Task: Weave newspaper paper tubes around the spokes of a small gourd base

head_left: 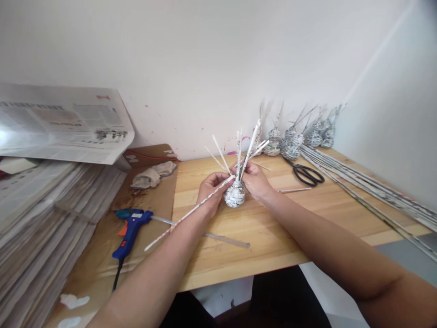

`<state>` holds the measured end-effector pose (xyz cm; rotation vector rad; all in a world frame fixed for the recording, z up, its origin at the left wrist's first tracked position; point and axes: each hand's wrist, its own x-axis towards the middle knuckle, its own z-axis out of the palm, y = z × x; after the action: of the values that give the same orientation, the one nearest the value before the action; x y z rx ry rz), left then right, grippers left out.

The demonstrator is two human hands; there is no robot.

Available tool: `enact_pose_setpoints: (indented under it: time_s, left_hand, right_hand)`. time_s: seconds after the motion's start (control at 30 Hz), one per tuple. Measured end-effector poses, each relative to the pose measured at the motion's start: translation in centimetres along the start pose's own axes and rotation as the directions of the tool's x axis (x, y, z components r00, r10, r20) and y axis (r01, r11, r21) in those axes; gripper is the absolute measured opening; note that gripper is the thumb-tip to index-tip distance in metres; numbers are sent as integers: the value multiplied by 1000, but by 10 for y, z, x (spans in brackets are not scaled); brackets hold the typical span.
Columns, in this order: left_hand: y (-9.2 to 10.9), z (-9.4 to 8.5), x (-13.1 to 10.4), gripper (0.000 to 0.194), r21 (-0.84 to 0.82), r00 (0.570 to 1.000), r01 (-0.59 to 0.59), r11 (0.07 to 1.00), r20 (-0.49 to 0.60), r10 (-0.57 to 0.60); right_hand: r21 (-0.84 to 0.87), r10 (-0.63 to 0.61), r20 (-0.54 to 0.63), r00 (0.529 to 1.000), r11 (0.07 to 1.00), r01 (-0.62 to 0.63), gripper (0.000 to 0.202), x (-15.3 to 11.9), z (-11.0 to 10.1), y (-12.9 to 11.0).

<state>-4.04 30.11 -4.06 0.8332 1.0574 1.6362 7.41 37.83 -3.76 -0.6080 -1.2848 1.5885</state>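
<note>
A small round piece woven from rolled newspaper tubes [235, 197] is held upright just above or on the wooden table, with several loose tube ends fanning up from its top. My left hand [211, 187] grips its left side, thumb and fingers closed at the rim. A long paper tube [191, 212] runs from that rim down to the left, across my left wrist. On the other side, my right hand [254, 180] is closed around the upright ends at the top of the weave. Some of its fingertips are hidden behind the tubes.
A blue glue gun [131, 232] lies on cardboard at left, beside a bundled newspaper stack [58, 214] and a glove [153, 175]. Black scissors [307, 174], long paper tubes [362, 191] and several finished-looking woven gourd shapes [273, 141] sit at right. A glue stick [227, 239] lies in front.
</note>
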Motion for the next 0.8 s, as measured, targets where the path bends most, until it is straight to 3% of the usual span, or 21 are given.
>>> enact_pose_setpoints:
  time_s: [0.37, 0.6, 0.8]
  left_hand:
    - [0, -5, 6, 29, 129, 979, -202, 971, 49, 198]
    - [4, -8, 7, 32, 191, 972, -225, 956, 106, 207]
    - [2, -4, 5, 32, 140, 973, -216, 966, 118, 200]
  right_hand:
    - [91, 107, -18, 994, 990, -105, 43, -2, 4, -2]
    - [149, 110, 14, 994, 983, -111, 41, -3, 3, 3]
    - [155, 139, 26, 990, 978, -141, 39, -3, 4, 2]
